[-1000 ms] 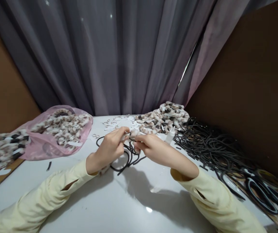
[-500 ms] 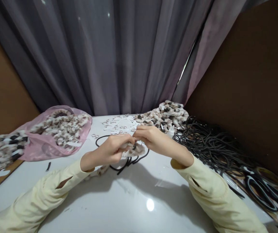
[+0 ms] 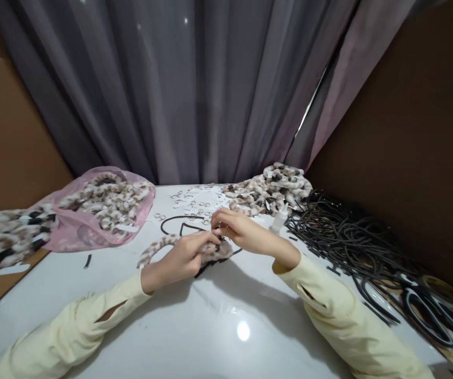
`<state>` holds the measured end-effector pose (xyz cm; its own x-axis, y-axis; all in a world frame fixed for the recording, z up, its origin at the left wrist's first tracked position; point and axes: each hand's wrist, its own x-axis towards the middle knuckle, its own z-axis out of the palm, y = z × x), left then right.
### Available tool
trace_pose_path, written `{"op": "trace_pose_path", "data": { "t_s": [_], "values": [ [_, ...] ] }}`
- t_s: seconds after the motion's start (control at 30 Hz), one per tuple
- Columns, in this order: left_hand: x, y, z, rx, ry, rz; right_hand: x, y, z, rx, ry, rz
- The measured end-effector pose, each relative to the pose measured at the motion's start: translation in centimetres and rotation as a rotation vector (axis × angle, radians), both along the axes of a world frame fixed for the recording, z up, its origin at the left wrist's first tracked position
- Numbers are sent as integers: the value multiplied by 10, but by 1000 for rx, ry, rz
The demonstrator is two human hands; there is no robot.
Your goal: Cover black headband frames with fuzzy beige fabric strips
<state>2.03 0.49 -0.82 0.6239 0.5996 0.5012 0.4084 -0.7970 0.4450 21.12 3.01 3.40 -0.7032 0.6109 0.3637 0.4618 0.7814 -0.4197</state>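
My left hand (image 3: 185,256) is closed on a spotted, furry fabric tube (image 3: 157,247) in the middle of the table. The tube curves out to the left of the hand, and more of its fur shows under the fingertips. Bent at the fingers, my right hand (image 3: 239,230) meets the left fingertips over a small dark spot at the tube. Whatever its fingertips pinch is hidden. A loop of black cord (image 3: 165,225) lies on the table just behind the hands.
Furry tubes spill from a pink plastic bag (image 3: 92,239) at left. Behind lie small rings (image 3: 190,197) and a furry tube pile (image 3: 282,184). To the right are a small white bottle (image 3: 278,218), heaped black cords (image 3: 341,226) and scissors (image 3: 427,316).
Both hands have sunk slightly toward the table. The furry tube now shows curving out left of my left hand. The white bottle has come into fuller view behind my right wrist.
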Motion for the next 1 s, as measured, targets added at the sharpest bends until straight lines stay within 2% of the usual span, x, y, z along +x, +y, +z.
{"op": "trace_pose_path", "data": {
  "t_s": [0.07,0.13,0.2,0.3,0.4,0.5,0.6,0.8,1.0],
  "values": [
    [-5,-5,-11,-63,-14,91,-5,0,-6,26,61,-37],
    [-13,-8,-19,-29,-43,138,-8,-5,-9,17,63,-69],
    [-20,-11,-21,118,-78,115,-9,-15,-10,-37,14,-55],
    [-27,-20,-17,430,-87,-25,-9,-37,-15,-93,2,73],
    [-31,-31,-10,715,-21,-175,-11,-57,-21,-68,36,177],
    [-32,-37,-7,864,26,-220,-13,-67,-27,-10,-5,169],
    [-33,-37,-7,838,23,-199,-15,-68,-33,53,25,143],
    [-29,-38,-8,665,-28,-148,-20,-71,-41,254,149,45],
    [-24,-45,-9,384,-98,-104,-25,-76,-43,450,147,-94]
  ]
}}
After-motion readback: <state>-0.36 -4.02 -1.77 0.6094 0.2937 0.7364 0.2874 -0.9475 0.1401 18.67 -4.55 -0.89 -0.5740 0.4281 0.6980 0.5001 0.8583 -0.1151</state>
